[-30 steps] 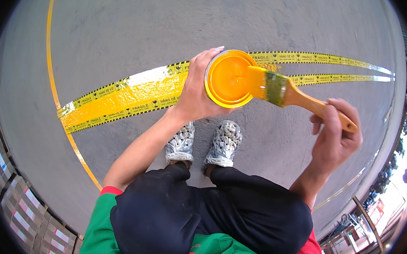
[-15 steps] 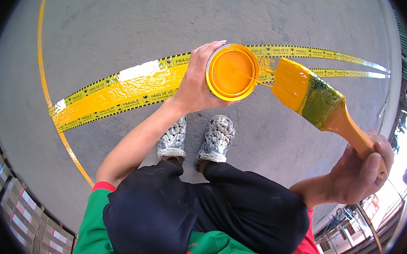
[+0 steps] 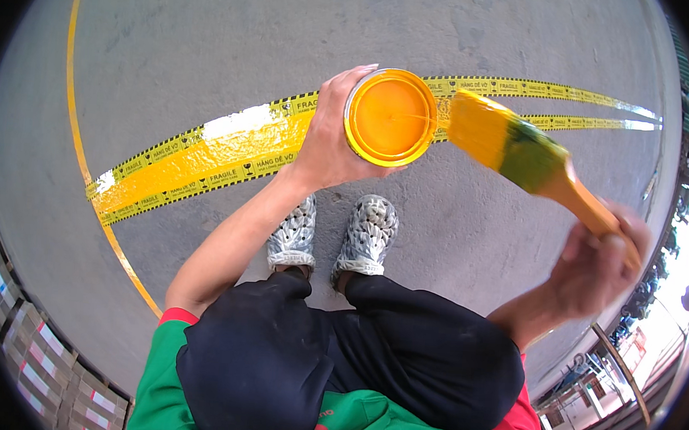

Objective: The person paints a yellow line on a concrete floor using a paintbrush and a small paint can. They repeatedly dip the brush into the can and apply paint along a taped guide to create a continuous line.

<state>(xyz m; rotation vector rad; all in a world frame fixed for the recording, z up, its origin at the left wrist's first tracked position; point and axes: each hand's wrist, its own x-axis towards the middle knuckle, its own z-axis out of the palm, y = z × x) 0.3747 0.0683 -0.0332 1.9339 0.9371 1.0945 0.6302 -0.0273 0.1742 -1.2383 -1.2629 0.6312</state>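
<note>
My left hand (image 3: 327, 138) is wrapped round the side of an open paint can (image 3: 389, 118) filled with yellow-orange paint. To the right of it, my right hand (image 3: 592, 268) grips the wooden handle of a wide paintbrush (image 3: 551, 169). Yellow paint coats the brush's bristle end, which is close to the can's right rim, and a thin strand of paint trails across the can toward it. Beneath them on the floor run two strips of yellow-and-black warning tape (image 3: 521, 88). Wet yellow paint (image 3: 221, 154) fills the band between the strips on the left.
My patterned clogs (image 3: 366, 232) stand on the grey concrete floor (image 3: 454, 247) just below the taped band. A thin yellow line (image 3: 73, 76) crosses the floor at the left. Stacked cartons (image 3: 46, 362) line the lower left, and a wooden bar (image 3: 621, 370) stands at the lower right.
The brush and my right hand have moved left and slightly up, bringing the bristles nearer the can. My left hand has shifted slightly up and left with the can.
</note>
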